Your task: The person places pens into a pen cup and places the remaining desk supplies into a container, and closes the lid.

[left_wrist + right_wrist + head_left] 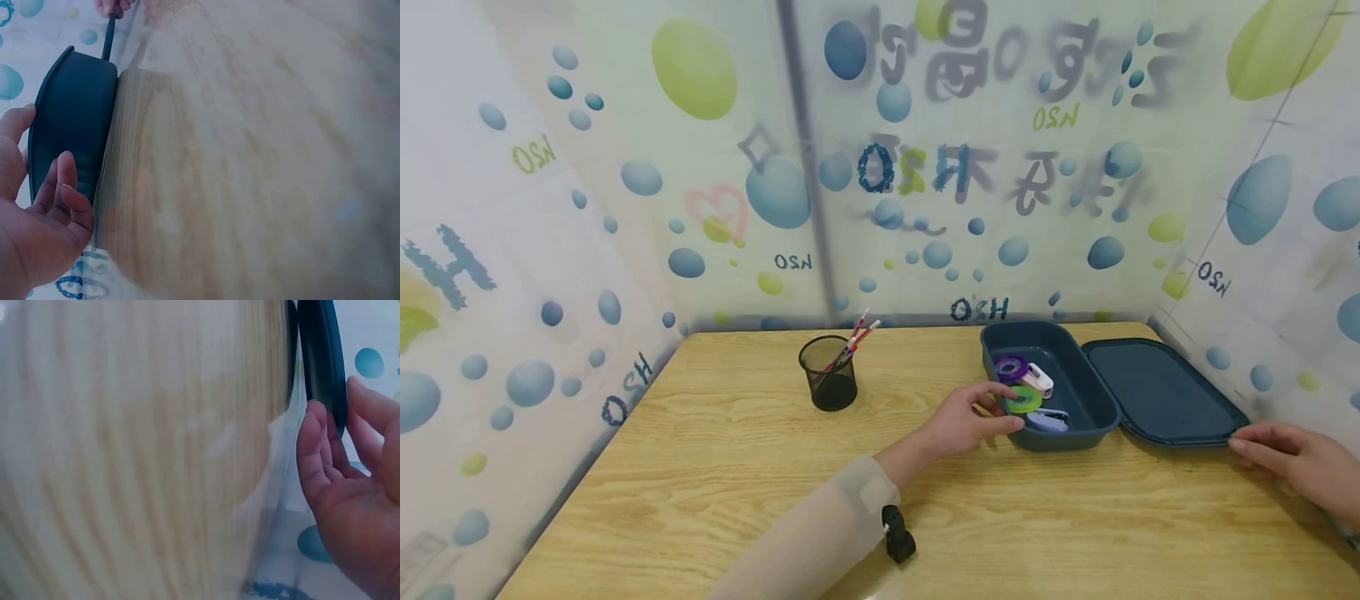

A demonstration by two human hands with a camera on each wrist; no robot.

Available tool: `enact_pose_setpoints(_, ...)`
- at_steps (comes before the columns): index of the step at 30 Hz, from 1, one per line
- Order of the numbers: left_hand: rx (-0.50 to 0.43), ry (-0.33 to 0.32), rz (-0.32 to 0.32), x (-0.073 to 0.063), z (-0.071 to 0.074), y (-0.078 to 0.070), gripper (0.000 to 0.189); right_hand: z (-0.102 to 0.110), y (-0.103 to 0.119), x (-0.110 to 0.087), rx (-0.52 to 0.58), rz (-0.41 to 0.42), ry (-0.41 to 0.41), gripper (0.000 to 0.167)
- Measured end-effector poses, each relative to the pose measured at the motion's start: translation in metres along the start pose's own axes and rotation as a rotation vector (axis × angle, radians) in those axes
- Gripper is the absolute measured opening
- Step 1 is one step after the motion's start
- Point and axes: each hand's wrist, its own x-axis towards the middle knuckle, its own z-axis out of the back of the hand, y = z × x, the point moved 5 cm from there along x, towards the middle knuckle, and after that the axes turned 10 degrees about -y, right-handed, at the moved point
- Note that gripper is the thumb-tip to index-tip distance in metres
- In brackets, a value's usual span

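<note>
My left hand (966,421) grips the left end of a dark blue box (1078,437), its fingertips at the rim. In the left wrist view, fingers also curl beside the box's outer wall (78,106). Inside, at the left end, lie a purple tape roll (1011,367), a small white-and-pink stapler (1039,379), a green tape roll (1024,400) and a pale blue stapler (1048,420). My right hand (1296,462) pinches the near right corner of the matching lid (1165,392), which lies right beside the box. The right wrist view shows fingers and thumb on either side of the lid's edge (325,369).
A black mesh pen cup (831,387) with several pencils (859,333) stands at the back middle of the wooden table (730,450). Printed sheets (880,242) hang behind the table and along both sides. A small black device (897,537) sits at my left wrist.
</note>
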Motion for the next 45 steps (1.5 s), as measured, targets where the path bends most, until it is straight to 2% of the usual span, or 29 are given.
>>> enact_pose_setpoints(5, -0.004, 0.000, 0.006, -0.001, 0.000, 0.000, 0.034, 0.000, 0.006, -0.004, 0.072, -0.054, -0.008, 0.058)
enact_pose_setpoints(13, -0.005, 0.003, 0.007, 0.001, -0.002, 0.001, 0.033, 0.000, 0.017, -0.007, 0.258, -0.118, -0.173, 0.057)
enact_pose_setpoints(17, -0.008, 0.001, 0.009, 0.001, -0.002, 0.000, 0.034, -0.002, 0.022, -0.011, 0.361, -0.148, -0.251, 0.044)
enact_pose_setpoints(20, -0.014, 0.000, 0.011, 0.000, -0.001, 0.000, 0.034, -0.004, 0.026, -0.015, 0.484, -0.180, -0.301, 0.021)
enact_pose_setpoints(21, -0.015, 0.001, 0.009, 0.000, -0.001, 0.000, 0.034, -0.005, 0.028, -0.017, 0.517, -0.183, -0.315, 0.021)
enact_pose_setpoints(24, -0.014, 0.005, 0.007, 0.000, -0.001, 0.000, 0.035, -0.005, 0.033, -0.019, 0.633, -0.195, -0.364, 0.034)
enact_pose_setpoints(25, -0.013, 0.005, 0.006, 0.000, -0.001, 0.000, 0.035, -0.006, 0.035, -0.020, 0.641, -0.198, -0.382, 0.038)
enact_pose_setpoints(29, -0.010, 0.005, 0.005, 0.000, -0.001, 0.000, 0.035, -0.007, 0.039, -0.021, 0.605, -0.227, -0.420, 0.068)
enact_pose_setpoints(31, -0.010, 0.004, 0.005, 0.000, -0.001, 0.000, 0.035, -0.007, 0.040, -0.022, 0.591, -0.241, -0.421, 0.076)
enact_pose_setpoints(35, -0.010, 0.003, 0.004, 0.000, -0.001, 0.001, 0.035, -0.009, 0.037, -0.021, 0.731, -0.268, -0.416, 0.076)
enact_pose_setpoints(37, -0.011, 0.001, 0.004, 0.000, -0.001, 0.001, 0.035, -0.009, 0.036, -0.020, 0.766, -0.273, -0.420, 0.076)
enact_pose_setpoints(41, -0.013, 0.000, 0.003, -0.001, -0.001, 0.000, 0.035, -0.008, 0.037, -0.020, 0.782, -0.267, -0.434, 0.077)
enact_pose_setpoints(45, -0.008, -0.002, 0.001, 0.000, -0.001, 0.000, 0.035, -0.007, 0.045, -0.025, 0.784, -0.225, -0.439, 0.077)
